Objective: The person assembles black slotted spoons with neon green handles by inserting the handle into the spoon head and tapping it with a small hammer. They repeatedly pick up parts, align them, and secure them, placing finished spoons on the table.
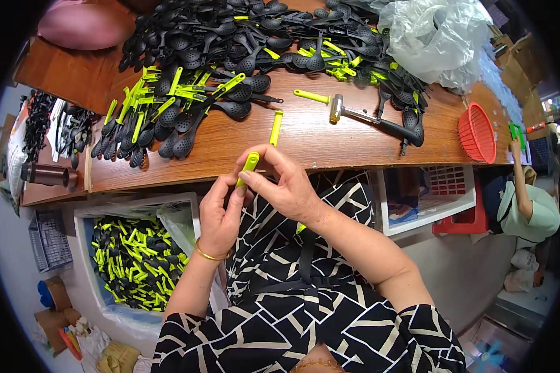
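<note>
Close to the table's front edge, both my hands pinch one lime-green handle [250, 164], its rounded end pointing up and away. My left hand [220, 210] grips its lower part with thumb and fingers. From the other side my right hand [287, 185] closes on it, thumb pressed along the piece. Whether a black part is joined beneath is hidden by my fingers. Just beyond lie a loose green handle [277, 128] and another green handle [312, 96]. A hammer [336, 109] rests on the wood to the right, its black grip angled toward the right.
Black slotted spoons [230, 37] heap along the table's back; green-handled spoons [183, 124] lie at left. Below left stands a white bin [196, 205] of green-and-black pieces. A red basket [477, 133], plastic bag [438, 37] and brown cup [46, 174] flank the table. Another person [529, 211] works at right.
</note>
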Motion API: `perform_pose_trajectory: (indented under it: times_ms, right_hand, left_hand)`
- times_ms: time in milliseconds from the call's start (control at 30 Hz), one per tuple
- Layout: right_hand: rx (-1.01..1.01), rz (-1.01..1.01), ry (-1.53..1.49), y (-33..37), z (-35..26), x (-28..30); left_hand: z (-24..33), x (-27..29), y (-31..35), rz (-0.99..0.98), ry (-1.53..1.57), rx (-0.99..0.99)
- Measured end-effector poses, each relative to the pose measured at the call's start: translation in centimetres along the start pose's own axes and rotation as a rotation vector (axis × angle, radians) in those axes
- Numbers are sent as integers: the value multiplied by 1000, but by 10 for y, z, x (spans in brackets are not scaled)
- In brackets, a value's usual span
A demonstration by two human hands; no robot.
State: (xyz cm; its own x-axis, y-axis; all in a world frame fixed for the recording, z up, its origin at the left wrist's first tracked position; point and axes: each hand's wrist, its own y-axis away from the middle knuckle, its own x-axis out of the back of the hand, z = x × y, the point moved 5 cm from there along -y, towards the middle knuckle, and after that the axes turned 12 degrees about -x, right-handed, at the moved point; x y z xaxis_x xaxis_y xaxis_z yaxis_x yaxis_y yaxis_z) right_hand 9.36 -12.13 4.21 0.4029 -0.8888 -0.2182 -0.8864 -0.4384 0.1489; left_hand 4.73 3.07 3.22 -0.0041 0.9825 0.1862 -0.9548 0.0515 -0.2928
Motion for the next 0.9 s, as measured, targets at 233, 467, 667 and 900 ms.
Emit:
perform_pose_trajectory:
  times_ms: [233,467,667,900]
  right_hand:
    - [8,-101,-168,3,12,-10]
    - [-20,-116,-164,15,12,-5]
    - [-11,-176,-217,14,-3,4]
    - [327,-94,312,35,-32,14]
  left_hand:
    - [14,-1,8,-13,-78,-88]
    - [43,-8,4,1,-278,-184]
    - [31,-6,14,138,-97,-77]
    - [70,3,16,141,-699,-605]
